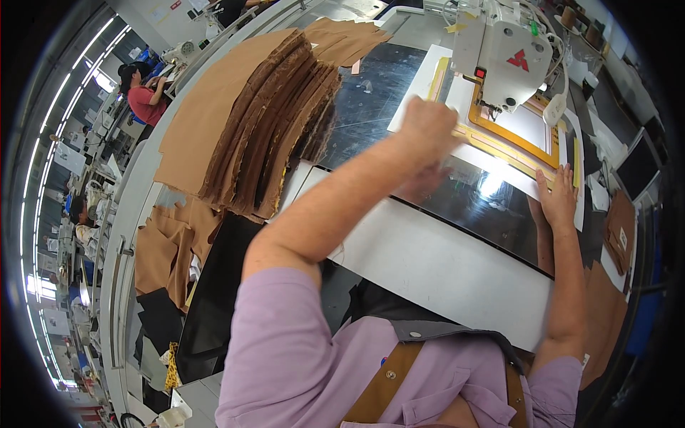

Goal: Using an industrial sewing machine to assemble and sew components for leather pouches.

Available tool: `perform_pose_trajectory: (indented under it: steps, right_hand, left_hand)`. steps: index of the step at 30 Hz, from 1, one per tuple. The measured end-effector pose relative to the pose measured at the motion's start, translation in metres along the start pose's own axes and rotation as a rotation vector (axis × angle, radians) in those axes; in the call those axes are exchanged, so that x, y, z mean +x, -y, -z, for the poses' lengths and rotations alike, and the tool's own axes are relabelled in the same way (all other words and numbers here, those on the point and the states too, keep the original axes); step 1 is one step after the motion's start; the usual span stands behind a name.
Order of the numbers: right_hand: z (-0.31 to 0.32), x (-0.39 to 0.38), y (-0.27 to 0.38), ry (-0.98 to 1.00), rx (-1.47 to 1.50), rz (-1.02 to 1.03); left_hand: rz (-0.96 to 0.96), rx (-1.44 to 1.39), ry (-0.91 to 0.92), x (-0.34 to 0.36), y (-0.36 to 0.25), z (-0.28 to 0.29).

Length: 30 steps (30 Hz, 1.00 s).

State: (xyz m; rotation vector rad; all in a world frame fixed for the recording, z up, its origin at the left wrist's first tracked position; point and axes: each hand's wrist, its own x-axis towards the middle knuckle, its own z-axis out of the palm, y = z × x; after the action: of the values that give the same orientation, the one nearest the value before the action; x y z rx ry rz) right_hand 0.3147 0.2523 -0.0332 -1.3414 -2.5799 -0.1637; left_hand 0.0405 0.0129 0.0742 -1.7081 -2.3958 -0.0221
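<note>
A white template sheet with yellow strips [497, 148] lies on the shiny black machine plate [492, 196]. An orange-yellow clamp frame [519, 137] sits over it, beneath the needle area of the industrial sewing machine [506, 60]. My left hand [428, 130] is at the template's left side, its fingers curled in and slightly smeared; what they hold, if anything, is hidden. On the near right corner of the template, my right hand [559, 198] rests with fingers stretched out and nothing in it.
To the left stands a tall stack of brown leather-like pieces [235, 107], with more flat pieces [342, 39] behind. Brown scraps [171, 242] hang lower left. At right are a dark-screened panel [637, 167] and folded brown pieces [618, 232]. A person in red [146, 100] sits farther off.
</note>
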Motion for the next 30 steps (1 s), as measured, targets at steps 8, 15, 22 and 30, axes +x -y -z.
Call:
perform_pose_trajectory:
  steps: [8, 15, 22, 30]
  right_hand:
    - [-0.006, 0.008, -0.014, -0.208, 0.282, 0.111]
    - [-0.011, 0.01, -0.016, -0.244, 0.244, 0.119]
    - [0.005, 0.005, -0.02, -0.301, 0.262, 0.152]
    - [0.049, -0.054, 0.074, 0.46, 1.511, 0.135]
  left_hand:
    - [0.675, 0.05, -0.167, -0.093, 0.288, 0.123]
    - [0.673, 0.005, -0.108, -0.118, 0.349, 0.103]
    - [1.166, -1.029, -0.713, -0.144, 0.396, 0.086]
    - [0.184, -1.83, -0.531, -0.103, 0.159, 0.09]
